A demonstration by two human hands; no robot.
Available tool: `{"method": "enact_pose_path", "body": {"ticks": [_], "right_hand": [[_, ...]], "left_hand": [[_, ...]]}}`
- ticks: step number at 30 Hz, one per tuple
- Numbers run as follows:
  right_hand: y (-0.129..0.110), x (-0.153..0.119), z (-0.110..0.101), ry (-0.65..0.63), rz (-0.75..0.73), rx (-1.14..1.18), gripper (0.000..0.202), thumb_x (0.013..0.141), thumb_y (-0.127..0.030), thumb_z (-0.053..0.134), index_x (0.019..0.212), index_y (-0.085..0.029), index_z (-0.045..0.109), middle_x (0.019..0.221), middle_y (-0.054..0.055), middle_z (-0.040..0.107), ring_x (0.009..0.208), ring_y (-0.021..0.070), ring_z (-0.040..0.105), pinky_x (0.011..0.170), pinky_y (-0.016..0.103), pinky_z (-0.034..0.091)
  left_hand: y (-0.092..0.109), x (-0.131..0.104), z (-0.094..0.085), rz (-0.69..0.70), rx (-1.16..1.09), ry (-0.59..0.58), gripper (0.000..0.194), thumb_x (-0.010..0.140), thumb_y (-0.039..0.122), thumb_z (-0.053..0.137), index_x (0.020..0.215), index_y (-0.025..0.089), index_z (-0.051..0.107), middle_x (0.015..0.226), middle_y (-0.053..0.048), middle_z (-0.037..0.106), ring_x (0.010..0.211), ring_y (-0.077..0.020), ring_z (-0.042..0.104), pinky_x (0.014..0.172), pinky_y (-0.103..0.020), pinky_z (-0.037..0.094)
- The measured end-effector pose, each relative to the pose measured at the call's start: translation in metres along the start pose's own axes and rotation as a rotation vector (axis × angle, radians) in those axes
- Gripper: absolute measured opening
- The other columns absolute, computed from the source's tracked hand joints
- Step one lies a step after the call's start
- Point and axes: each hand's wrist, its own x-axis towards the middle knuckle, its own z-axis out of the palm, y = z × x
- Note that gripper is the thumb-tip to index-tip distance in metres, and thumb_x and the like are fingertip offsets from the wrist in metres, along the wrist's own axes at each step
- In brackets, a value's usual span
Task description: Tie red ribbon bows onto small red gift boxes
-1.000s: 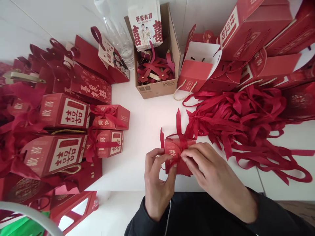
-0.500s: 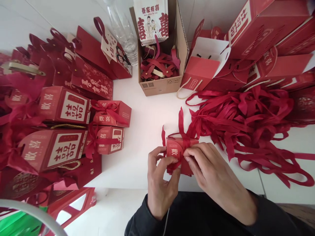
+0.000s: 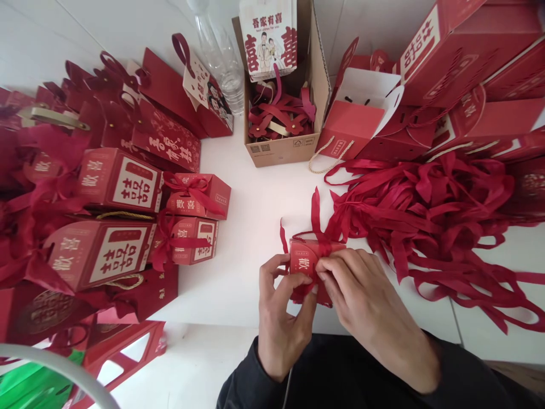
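A small red gift box with pale characters stands on the white table near its front edge. A red ribbon runs across its top, one tail pointing away from me. My left hand is at the box's left and front side, thumb and index finger closed on the ribbon at the box. From the right, my right hand pinches the ribbon on top of the box with thumb and fingertips. The part of the ribbon between the fingertips is mostly hidden.
Loose red ribbons lie heaped at the right. A cardboard box with cards and straps is at the back, beside a clear bottle. Finished-looking red boxes with bows crowd the left; an open red box stands back right.
The whole view has shifted slightly, moving the surroundings a little to the right. Both hands keep nearly the same grip; the left thumb and index finger sit slightly differently at the box.
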Motion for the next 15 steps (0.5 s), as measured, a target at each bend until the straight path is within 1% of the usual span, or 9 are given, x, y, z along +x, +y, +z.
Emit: {"method": "enact_pose_path", "body": {"ticks": [3,6,11,13,15], "right_hand": [[-0.001,0.000,0.002,0.004,0.011,0.014,0.013,0.104,-0.009,0.048,0.103,-0.021,0.053,0.096,0.009,0.062,0.082,0.0257,0.056,0.076,0.042,0.045],[-0.001,-0.001,0.003,0.012,0.029,0.048,0.012,0.104,-0.010,0.047,0.103,-0.022,0.051,0.096,0.008,0.061,0.083,0.0257,0.057,0.077,0.041,0.047],[-0.001,-0.003,-0.003,0.027,0.065,0.142,0.011,0.106,-0.015,0.044,0.101,-0.024,0.048,0.095,0.007,0.061,0.086,0.0241,0.061,0.077,0.039,0.050],[0.000,-0.005,-0.006,0.031,0.089,0.180,0.008,0.107,-0.018,0.044,0.104,-0.023,0.050,0.097,0.007,0.063,0.088,0.0243,0.063,0.078,0.039,0.051],[0.002,-0.006,-0.008,0.033,0.098,0.178,0.008,0.108,-0.021,0.047,0.112,-0.022,0.052,0.103,0.009,0.064,0.094,0.0259,0.063,0.081,0.040,0.052]], "left_hand": [[0.001,0.000,0.001,-0.008,0.024,0.003,0.020,0.092,0.009,0.066,0.105,0.024,0.066,0.130,-0.010,0.053,0.104,-0.0206,0.066,0.074,-0.030,0.060],[0.002,0.001,0.002,-0.013,0.045,0.007,0.019,0.092,0.008,0.066,0.104,0.024,0.065,0.128,-0.009,0.054,0.107,-0.0207,0.065,0.077,-0.030,0.060],[0.005,0.004,0.002,-0.009,0.080,0.030,0.019,0.091,0.008,0.067,0.102,0.024,0.066,0.126,-0.010,0.056,0.115,-0.0240,0.063,0.080,-0.032,0.061],[0.006,0.004,0.002,-0.009,0.075,0.034,0.018,0.092,0.009,0.066,0.102,0.024,0.066,0.126,-0.011,0.056,0.116,-0.0244,0.063,0.081,-0.032,0.061],[0.007,0.004,0.002,-0.012,0.061,0.035,0.018,0.092,0.009,0.066,0.102,0.024,0.066,0.126,-0.010,0.056,0.115,-0.0239,0.064,0.081,-0.032,0.061]]}}
